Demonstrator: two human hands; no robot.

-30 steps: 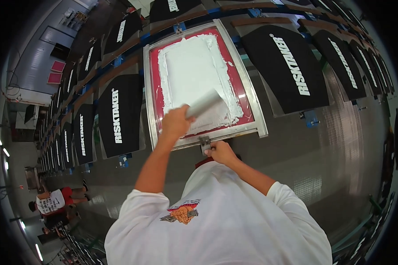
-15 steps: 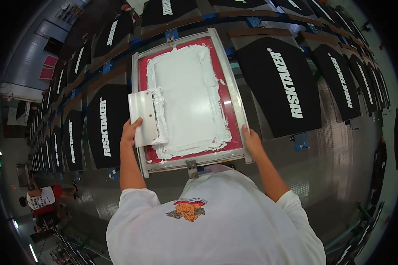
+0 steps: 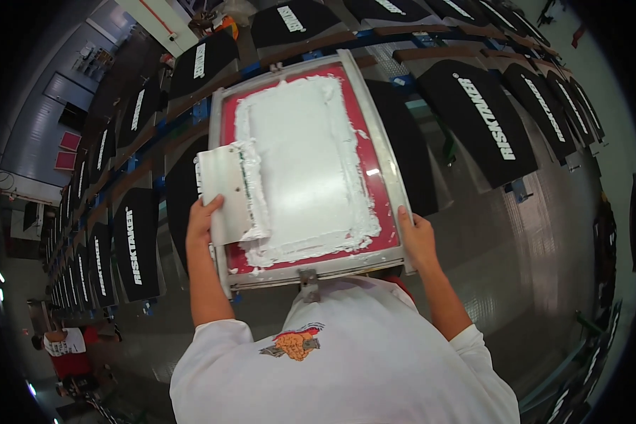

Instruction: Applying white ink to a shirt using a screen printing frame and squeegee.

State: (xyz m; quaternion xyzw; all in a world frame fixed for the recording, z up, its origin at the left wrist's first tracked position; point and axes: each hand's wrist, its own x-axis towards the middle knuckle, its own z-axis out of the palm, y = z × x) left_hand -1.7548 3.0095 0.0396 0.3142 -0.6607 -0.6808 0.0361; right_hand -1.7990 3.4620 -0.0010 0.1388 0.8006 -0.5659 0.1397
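Both my hands hold a screen-printing frame (image 3: 362, 263) in front of my body. White ink (image 3: 297, 166) covers most of its mesh, with thick ridges around the edges and a red border (image 3: 379, 194) outside them. My left hand (image 3: 202, 219) is closed at the left rail, its thumb on a pale, wide-bladed squeegee (image 3: 222, 173). The squeegee lies along the left side of the screen, its edge loaded with white ink. My right hand (image 3: 420, 239) grips the right rail near the lower corner, thumb on top; its other fingers are partly hidden.
Black fabric panels with white lettering lie on boards in long rows at the right (image 3: 473, 124) and left (image 3: 134, 247). A metal bracket (image 3: 309, 286) sits on the frame's near edge. Another person (image 3: 69, 343) is at the lower left.
The frame has shifted relative to the rows and now overlaps panels on both sides. My view has turned a little. Both hands keep their grip, and the squeegee stays at the left side.
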